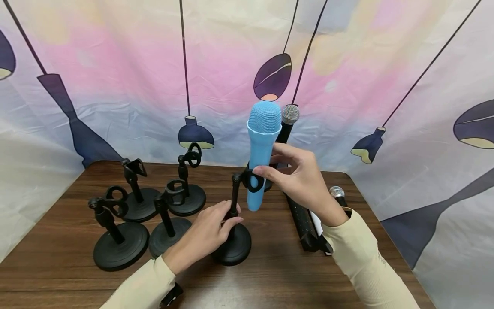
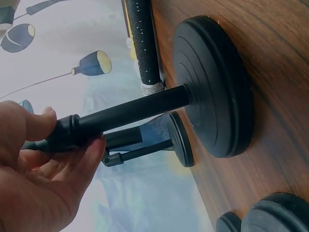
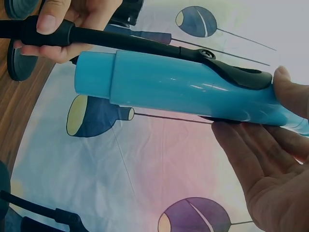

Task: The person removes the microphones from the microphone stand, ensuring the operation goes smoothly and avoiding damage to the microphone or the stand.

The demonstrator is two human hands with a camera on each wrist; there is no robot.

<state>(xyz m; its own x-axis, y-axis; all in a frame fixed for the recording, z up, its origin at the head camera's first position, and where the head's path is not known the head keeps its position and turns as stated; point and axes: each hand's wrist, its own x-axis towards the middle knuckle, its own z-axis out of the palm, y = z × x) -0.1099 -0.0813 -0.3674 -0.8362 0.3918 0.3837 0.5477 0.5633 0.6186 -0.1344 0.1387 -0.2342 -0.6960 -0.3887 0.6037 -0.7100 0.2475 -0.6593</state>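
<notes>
A light-blue microphone [image 1: 262,137] stands nearly upright in the ring clip [image 3: 244,77] of a black desktop microphone stand [image 1: 237,246]. My right hand [image 1: 299,180] holds the microphone's handle, thumb on one side and fingers on the other, right at the clip. Around the collar on the stand's stem [image 2: 135,108], my left hand [image 1: 210,227] keeps a grip with thumb and fingers. The stand's round base rests on the wooden table. Below the clip, the microphone's lower end [image 3: 94,72] sticks out beside the stem.
Several black stands, one being [image 1: 119,246], are grouped on the table's [image 1: 278,266] left side. Behind my right hand, a black microphone with a silver head [image 1: 290,115] stands tilted. Another silver-headed microphone [image 1: 337,192] and a long black speckled object [image 1: 299,219] lie at right.
</notes>
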